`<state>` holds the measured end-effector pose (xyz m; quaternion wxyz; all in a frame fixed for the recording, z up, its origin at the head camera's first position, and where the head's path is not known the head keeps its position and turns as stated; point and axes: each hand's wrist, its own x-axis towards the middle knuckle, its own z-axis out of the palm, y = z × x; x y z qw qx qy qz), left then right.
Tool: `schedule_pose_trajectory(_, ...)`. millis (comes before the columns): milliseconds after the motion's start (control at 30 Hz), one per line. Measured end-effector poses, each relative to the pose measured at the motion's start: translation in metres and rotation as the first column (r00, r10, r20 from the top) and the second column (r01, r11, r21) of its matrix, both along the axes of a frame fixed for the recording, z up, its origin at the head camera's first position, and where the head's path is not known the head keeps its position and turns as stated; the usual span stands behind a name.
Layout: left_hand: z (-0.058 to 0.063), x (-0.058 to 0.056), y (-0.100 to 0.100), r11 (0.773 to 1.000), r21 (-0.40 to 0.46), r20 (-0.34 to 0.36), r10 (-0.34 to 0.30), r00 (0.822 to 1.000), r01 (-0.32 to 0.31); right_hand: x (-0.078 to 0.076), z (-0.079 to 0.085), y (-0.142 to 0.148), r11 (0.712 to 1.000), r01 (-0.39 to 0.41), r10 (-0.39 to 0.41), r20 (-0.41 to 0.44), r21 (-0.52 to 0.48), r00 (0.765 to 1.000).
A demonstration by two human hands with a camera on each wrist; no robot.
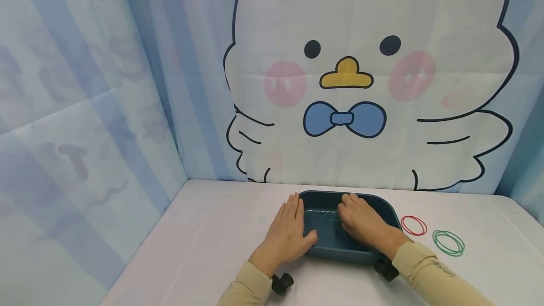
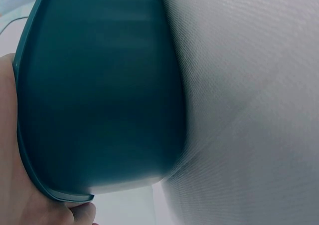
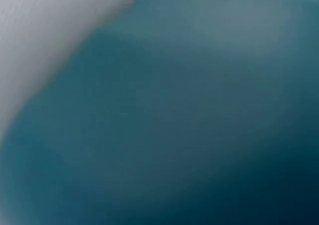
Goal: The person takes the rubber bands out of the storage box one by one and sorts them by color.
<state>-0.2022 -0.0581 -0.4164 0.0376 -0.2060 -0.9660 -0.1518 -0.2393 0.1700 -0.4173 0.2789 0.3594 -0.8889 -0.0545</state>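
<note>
A dark teal tray [image 1: 331, 253] with raised walls stands on the table. My left hand [image 1: 285, 235] rests on its left end, fingers straight along the rim and thumb over the near corner; the left wrist view shows this hand [image 2: 20, 185] against the rim beside the tray's outer wall [image 2: 104, 95]. Inside the tray, my right hand [image 1: 365, 223] reaches down with curled fingers. A thin greenish rubber band [image 1: 326, 216] shows beside those fingers, partly hidden; whether they pinch it cannot be seen. The right wrist view is only a blurred teal surface [image 3: 149, 110].
Right of the tray lie red rubber bands [image 1: 414, 225] and, nearer, several green rubber bands [image 1: 448, 243]. The white table [image 1: 212, 249] meets a curtain [image 1: 204, 84] with a cartoon bird at the back. Black wrist devices [image 1: 282, 284] sit under both wrists.
</note>
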Motion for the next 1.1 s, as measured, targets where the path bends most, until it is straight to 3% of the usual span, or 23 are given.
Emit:
schedule_pose_trajectory(700,0.0,0.0,0.0,1.0,0.007,0.005,-0.006,1.0,0.006,0.012,0.037,0.026,0.995,-0.028,0.027,-0.01,-0.095,1.0)
schedule_pose_trajectory(933,0.001,0.0,0.0,1.0,0.001,0.002,-0.004,1.0,0.004,0.02,0.048,0.037,0.996,0.052,-0.047,0.07,-0.077,0.996)
schedule_pose_trajectory(1100,-0.001,0.0,0.0,1.0,0.003,0.005,-0.005,1.0,0.005,0.026,0.053,0.046,0.995,0.087,-0.083,0.069,-0.058,0.994)
